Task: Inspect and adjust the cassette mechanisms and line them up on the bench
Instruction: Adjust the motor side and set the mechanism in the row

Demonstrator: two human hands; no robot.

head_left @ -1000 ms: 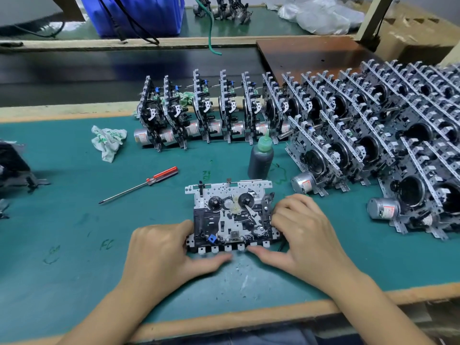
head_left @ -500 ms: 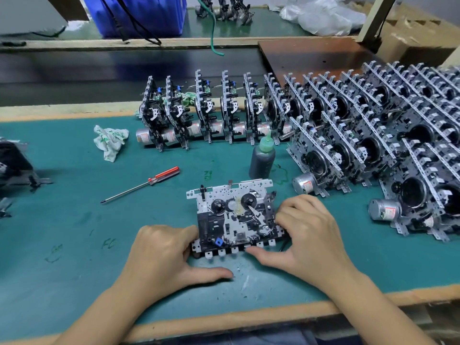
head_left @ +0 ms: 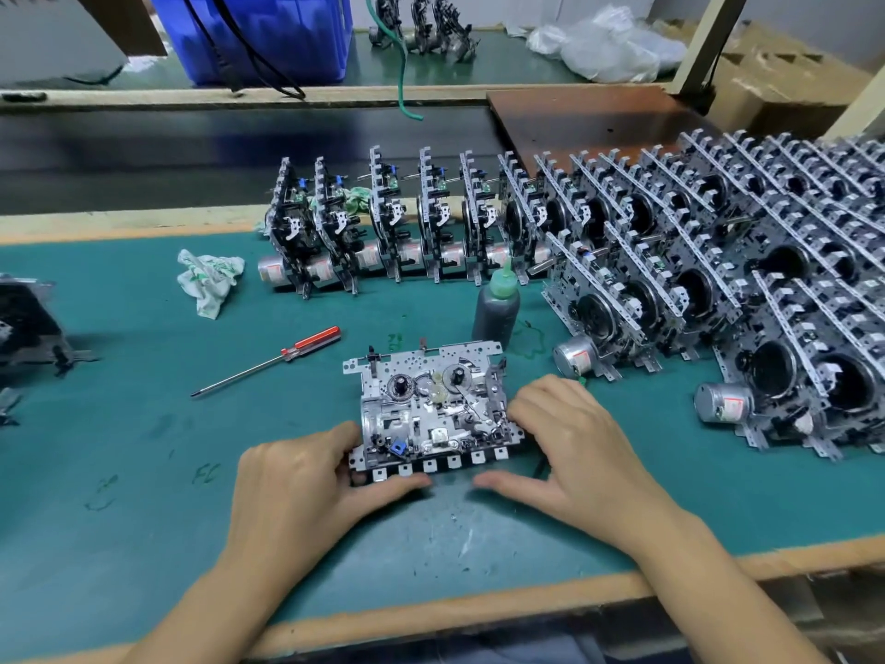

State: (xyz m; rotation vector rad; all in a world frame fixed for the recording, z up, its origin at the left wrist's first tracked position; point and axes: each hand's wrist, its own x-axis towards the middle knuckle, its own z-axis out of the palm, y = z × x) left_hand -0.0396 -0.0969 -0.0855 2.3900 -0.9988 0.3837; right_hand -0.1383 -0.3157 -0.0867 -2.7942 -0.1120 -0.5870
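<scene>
Lying flat, face up, near the bench (head_left: 119,543) front edge: one mechanism (head_left: 431,414), between both hands. Left hand (head_left: 306,491) grips its near-left corner, fingers curled on the edge, thumb along the key tabs. Right hand (head_left: 570,443) grips the right side, fingers curled over the top, thumb flat on the mat. Judgement: flat pose exposes gears for inspection; two-sided hold steadies it. Row (head_left: 407,232) of mechanisms stands on edge at far centre, motors down, likely so they pack tightly. Bottle (head_left: 495,311) just beyond the mechanism and screwdriver (head_left: 273,361) to its far left sit within reach.
</scene>
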